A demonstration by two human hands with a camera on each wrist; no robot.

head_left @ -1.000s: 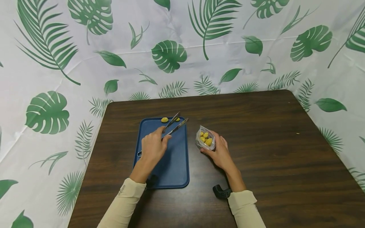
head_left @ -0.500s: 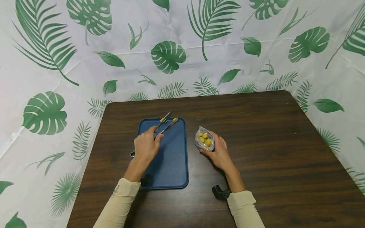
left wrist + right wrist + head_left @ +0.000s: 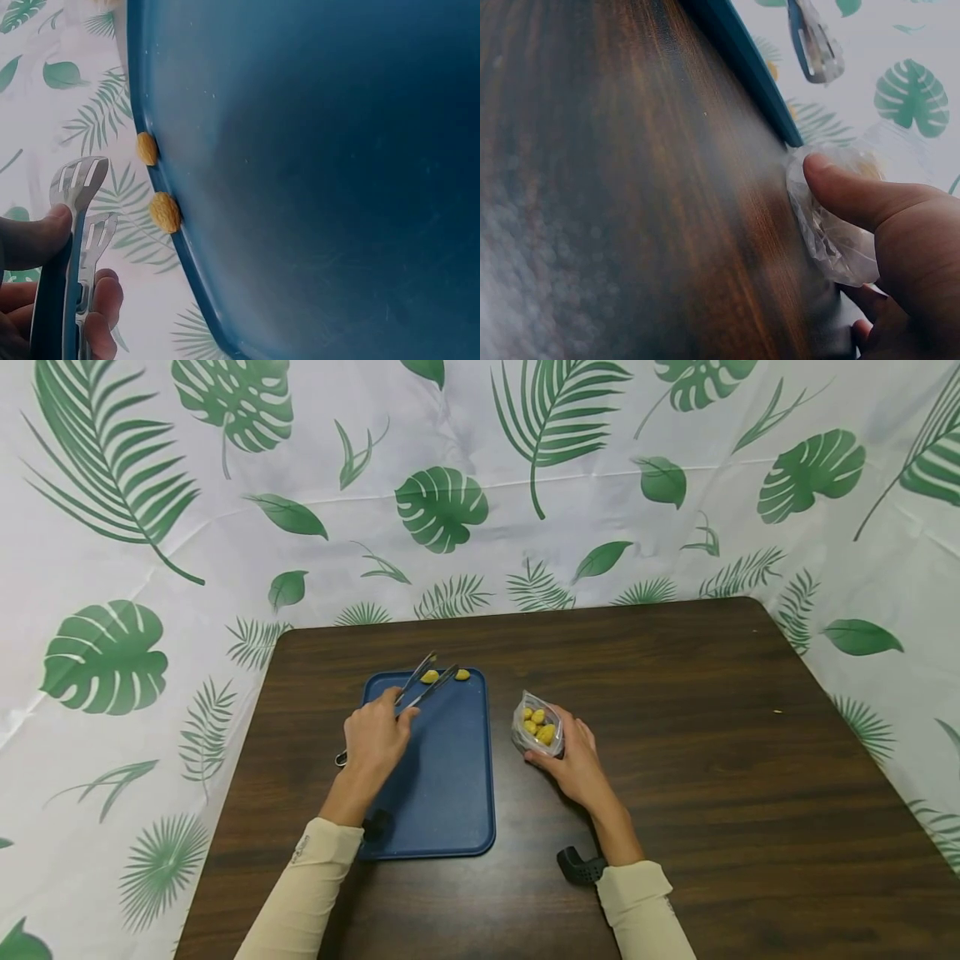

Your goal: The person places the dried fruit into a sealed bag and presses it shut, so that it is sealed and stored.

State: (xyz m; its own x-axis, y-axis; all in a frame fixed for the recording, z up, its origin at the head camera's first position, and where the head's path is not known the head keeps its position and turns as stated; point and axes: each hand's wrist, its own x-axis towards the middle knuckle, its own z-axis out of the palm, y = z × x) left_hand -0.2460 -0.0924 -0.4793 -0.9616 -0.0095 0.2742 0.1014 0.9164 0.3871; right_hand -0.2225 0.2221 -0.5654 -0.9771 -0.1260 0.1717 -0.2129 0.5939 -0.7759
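Note:
My left hand (image 3: 375, 731) grips metal tongs (image 3: 79, 180) with slotted heads, thumb on one arm and fingers on the other. The tongs' arms are spread, pointing towards the far edge of the blue tray (image 3: 453, 802). Between them in the head view shows one yellow, nut-like piece (image 3: 429, 677); a second piece (image 3: 462, 674) lies just right of the tips. Both rest along the tray's far rim, apart from the tongs in the left wrist view. Right of the tray, my right hand (image 3: 581, 764) holds a clear plastic bag (image 3: 832, 240), thumb on its near side. Several yellow pieces (image 3: 546, 735) sit inside.
The dark wood table (image 3: 720, 760) extends right of the bag, with a tiny yellowish bit (image 3: 777, 712) on it. A white cloth printed with green leaves (image 3: 337, 568) hangs behind the table. A black wrist device (image 3: 580, 866) is on the right wrist.
My left hand has moved left with the tongs, whose tips went from over the right-hand piece to around the left-hand one. The right hand and bag have stayed in place.

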